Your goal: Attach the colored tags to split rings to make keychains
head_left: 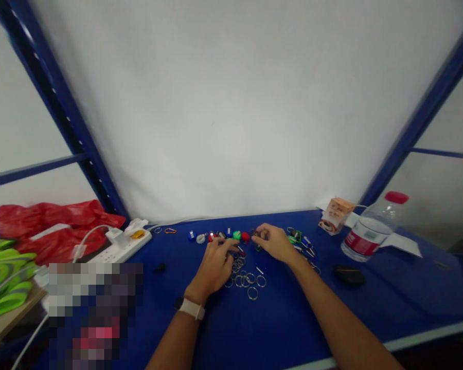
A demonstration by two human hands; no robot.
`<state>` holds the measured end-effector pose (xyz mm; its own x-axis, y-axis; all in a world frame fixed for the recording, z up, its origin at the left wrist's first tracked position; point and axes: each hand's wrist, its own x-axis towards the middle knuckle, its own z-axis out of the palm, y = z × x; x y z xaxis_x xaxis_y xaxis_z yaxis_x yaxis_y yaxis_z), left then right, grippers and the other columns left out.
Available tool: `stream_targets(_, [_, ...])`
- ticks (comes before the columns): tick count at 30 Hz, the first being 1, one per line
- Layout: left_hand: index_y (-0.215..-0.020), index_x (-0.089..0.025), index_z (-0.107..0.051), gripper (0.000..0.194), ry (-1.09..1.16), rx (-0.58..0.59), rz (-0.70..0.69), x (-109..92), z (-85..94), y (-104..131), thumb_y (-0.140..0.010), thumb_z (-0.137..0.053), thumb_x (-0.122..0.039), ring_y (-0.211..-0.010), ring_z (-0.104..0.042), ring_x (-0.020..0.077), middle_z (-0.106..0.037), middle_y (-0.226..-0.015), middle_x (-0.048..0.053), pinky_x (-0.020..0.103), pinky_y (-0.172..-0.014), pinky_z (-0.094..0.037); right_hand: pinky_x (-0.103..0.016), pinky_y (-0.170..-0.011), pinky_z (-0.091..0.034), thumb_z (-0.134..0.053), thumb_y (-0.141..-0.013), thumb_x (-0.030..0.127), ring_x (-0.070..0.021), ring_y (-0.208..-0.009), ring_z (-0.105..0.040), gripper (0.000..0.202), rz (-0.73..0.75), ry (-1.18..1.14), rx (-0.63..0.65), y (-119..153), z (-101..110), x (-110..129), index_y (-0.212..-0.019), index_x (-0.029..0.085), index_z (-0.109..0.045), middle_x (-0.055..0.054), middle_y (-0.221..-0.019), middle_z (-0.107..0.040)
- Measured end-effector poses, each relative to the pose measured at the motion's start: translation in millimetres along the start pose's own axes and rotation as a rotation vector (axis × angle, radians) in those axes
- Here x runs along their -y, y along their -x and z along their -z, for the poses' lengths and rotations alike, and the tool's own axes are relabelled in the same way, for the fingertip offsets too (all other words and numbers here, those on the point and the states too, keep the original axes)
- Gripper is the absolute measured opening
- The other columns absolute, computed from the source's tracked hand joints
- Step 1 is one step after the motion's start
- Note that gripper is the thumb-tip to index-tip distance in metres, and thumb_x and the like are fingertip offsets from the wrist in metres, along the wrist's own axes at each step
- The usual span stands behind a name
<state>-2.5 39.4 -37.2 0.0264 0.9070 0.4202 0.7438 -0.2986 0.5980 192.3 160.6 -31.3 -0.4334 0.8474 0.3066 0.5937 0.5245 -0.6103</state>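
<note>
My left hand (216,264) rests low over a row of small coloured pieces, its fingers apart and reaching among them. Near its fingertips are a red round piece (245,237), a green one (236,235) and a red-and-silver bit (241,251). My right hand (277,242) is closed in a pinch around something small and dark that I cannot make out. Several metal split rings (252,293) lie loose in front of my hands. Further left are a blue round piece (192,236) and a white one (201,238). Carabiners and clips (306,245) are piled right of my right hand.
An orange carabiner (170,230) lies at the back left. A white power strip (118,252), red plastic bag (61,221) and neon fabric (7,277) occupy the left side. To the right stand a water bottle (370,234) and small box (335,216), near a black object (349,275).
</note>
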Motion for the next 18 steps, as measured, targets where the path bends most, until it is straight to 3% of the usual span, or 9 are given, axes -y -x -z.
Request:
stream_targets(7, [-0.128, -0.025, -0.058, 0.049, -0.102, 0.088, -0.015, 2, -3.6, 3, -0.085, -0.042, -0.008, -0.131, -0.040, 0.0255, -0.060, -0.129, 0.006, 0.050, -0.111, -0.032, -0.027, -0.066, -0.044, -0.059, -0.082, 0.037, -0.0169, -0.069, -0.062, 0.030, -0.053, 0.023, -0.077, -3, -13, -6, -0.103, 0.016, -0.064, -0.004, -0.081, -0.070])
stream_targets(12, [-0.140, -0.028, -0.047, 0.052, -0.122, 0.127, -0.011, 4, -6.4, 5, -0.091, -0.039, -0.015, -0.142, -0.025, 0.0297, -0.053, -0.139, 0.006, 0.059, -0.113, -0.025, -0.027, -0.063, -0.044, -0.048, -0.087, 0.034, -0.0173, -0.066, -0.063, 0.024, -0.039, 0.011, -0.085, -4, -2, -7, -0.079, 0.019, -0.065, -0.003, -0.071, -0.070])
stream_targets(18, [-0.134, -0.024, -0.054, 0.050, -0.116, 0.012, -0.016, 10, -7.5, 2, -0.088, -0.040, -0.010, -0.137, -0.035, 0.0257, -0.058, -0.133, 0.008, 0.051, -0.113, -0.030, -0.025, -0.056, -0.041, -0.049, -0.085, 0.027, -0.0160, -0.056, -0.062, 0.022, -0.092, 0.049, -0.030, -3, 3, -9, -0.069, 0.020, -0.063, -0.002, -0.061, -0.069])
